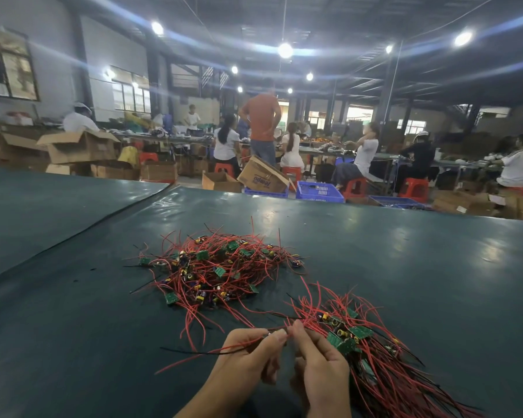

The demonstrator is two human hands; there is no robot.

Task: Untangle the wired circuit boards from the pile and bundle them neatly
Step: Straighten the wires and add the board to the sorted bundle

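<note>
Left hand point(251, 354) and right hand point(320, 366) meet fingertip to fingertip, each pinching red wires point(212, 352) at the edge of the sorted bundle point(381, 375) on the green table mat point(73, 312). The tangled pile point(218, 267) lies just beyond. Sorting looks partway done. Next, probably, comes aligning this lead with the bundle.

Two heaps of small green circuit boards on thin red wires point(384, 384): one tangled pile point(218, 267), one straighter bundle point(360, 336). Two bare hands: left hand point(248, 354), right hand point(320, 363). Single boards past counting.
</note>
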